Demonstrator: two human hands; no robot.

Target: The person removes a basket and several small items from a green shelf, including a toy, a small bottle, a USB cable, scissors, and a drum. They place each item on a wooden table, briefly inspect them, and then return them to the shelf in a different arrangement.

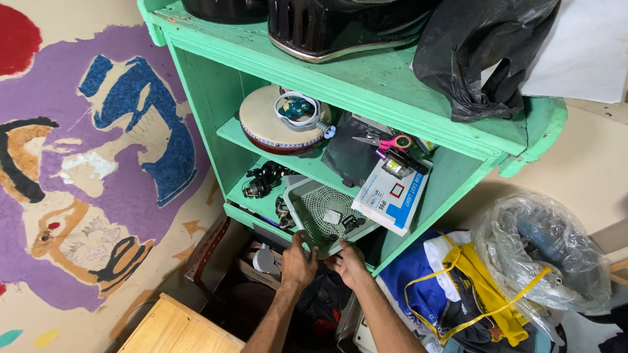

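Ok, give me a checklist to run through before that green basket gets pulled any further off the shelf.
1. Left hand on the green basket: ok, fingers at its front rim.
2. Right hand on the basket: ok, fingers at the front edge beside the left.
3. Basket contents settled: cannot tell; a few small items lie loose inside and could slide.
4. White box clear of the basket: not ok; it leans right beside the rim and may tip.
5. Scissors above secure: cannot tell; they rest on stacked items on the middle shelf.
6. Space below the basket: not ok; clutter fills the bottom compartment.
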